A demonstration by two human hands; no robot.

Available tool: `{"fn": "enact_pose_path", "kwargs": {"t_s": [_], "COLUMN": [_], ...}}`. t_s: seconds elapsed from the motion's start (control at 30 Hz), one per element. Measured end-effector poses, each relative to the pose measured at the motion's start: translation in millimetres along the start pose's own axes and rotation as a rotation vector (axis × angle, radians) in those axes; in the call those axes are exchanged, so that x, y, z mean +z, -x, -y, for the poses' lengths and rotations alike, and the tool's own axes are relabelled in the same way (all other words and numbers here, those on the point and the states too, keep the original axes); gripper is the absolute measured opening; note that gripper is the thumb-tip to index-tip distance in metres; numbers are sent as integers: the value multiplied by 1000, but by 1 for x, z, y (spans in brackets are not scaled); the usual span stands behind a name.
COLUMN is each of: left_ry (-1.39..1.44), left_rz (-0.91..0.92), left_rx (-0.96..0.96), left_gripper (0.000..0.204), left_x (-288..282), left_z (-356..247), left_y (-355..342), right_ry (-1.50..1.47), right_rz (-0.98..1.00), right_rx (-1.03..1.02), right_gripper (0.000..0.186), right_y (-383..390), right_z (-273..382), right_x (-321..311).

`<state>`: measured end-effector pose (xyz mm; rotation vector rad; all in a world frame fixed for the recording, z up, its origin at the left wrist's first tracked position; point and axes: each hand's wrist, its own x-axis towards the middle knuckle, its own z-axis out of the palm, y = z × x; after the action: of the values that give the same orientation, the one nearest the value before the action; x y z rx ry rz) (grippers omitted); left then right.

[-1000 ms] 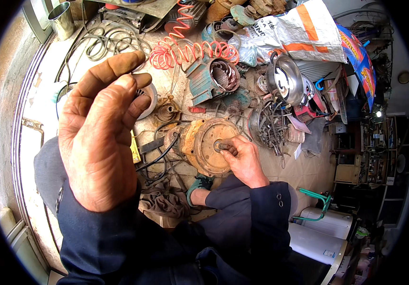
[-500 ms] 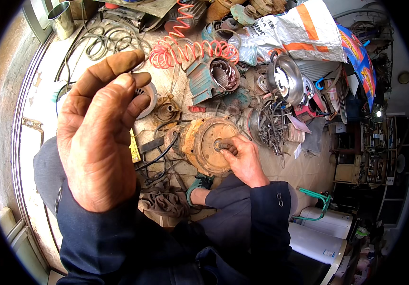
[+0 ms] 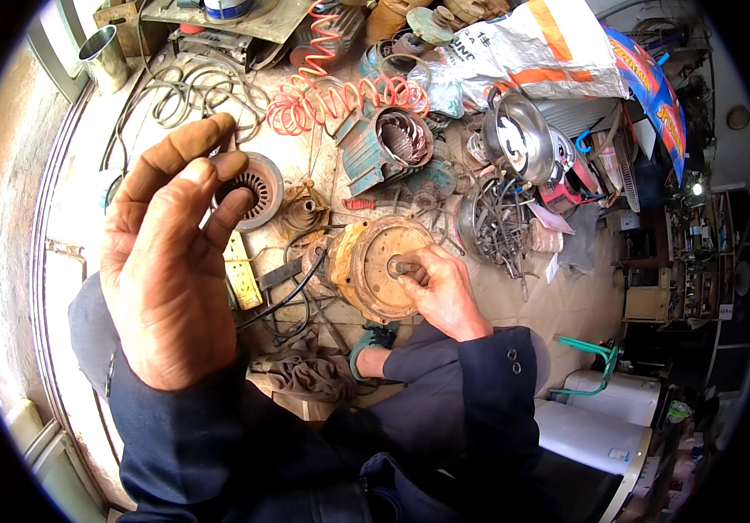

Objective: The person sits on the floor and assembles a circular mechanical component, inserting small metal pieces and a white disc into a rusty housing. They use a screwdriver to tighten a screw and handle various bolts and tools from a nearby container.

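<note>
My left hand (image 3: pixel 170 275) is raised close to the camera, its fingers curled toward the thumb in a pinch. Anything between those fingertips is too small or hidden to make out. Beyond it on the floor lies a grey slotted ring (image 3: pixel 262 193), partly covered by the fingers. My right hand (image 3: pixel 446 292) is at the middle of a rusty orange round motor housing (image 3: pixel 381 283). Its thumb and fingers close around the short round shaft end (image 3: pixel 395 266) at the housing's centre. The housing rests tilted on its side, with its flat round face toward me.
Behind the housing lie a green finned motor casing (image 3: pixel 366 161), a coiled red hose (image 3: pixel 292 106) and a steel bowl (image 3: pixel 519 139). A yellow power strip (image 3: pixel 242 270) and black cables (image 3: pixel 292 296) lie left of it. My shod foot (image 3: pixel 371 349) is just in front.
The whole view has shifted slightly. My left hand has moved a little left and down, showing more of the slotted ring and the power strip. My right hand stays at the shaft end.
</note>
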<state>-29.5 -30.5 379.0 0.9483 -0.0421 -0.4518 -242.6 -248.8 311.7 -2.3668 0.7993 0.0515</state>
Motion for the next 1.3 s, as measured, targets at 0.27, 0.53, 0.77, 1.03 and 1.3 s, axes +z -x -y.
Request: {"fn": "enact_pose_path", "kwargs": {"t_s": [0.27, 0.53, 0.77, 1.03, 1.3], "left_ry": [26, -50, -552, -494, -205], "left_rz": [-5, 139, 448, 627, 26], "left_rx": [26, -88, -32, -61, 515], "left_gripper": [33, 26, 36, 30, 43], "left_x": [-1, 10, 26, 36, -47], "left_z": [-1, 6, 43, 68, -91], "left_y": [2, 15, 34, 40, 29], "right_ry": [151, -165, -332, -408, -155], "right_rz": [-133, -353, -402, -320, -492], "right_rx": [-216, -184, -405, -626, -129], "right_gripper": [20, 19, 24, 31, 25], "right_y": [-3, 9, 17, 18, 9], "right_z": [-5, 16, 50, 66, 36], "right_x": [10, -23, -22, -26, -39]}}
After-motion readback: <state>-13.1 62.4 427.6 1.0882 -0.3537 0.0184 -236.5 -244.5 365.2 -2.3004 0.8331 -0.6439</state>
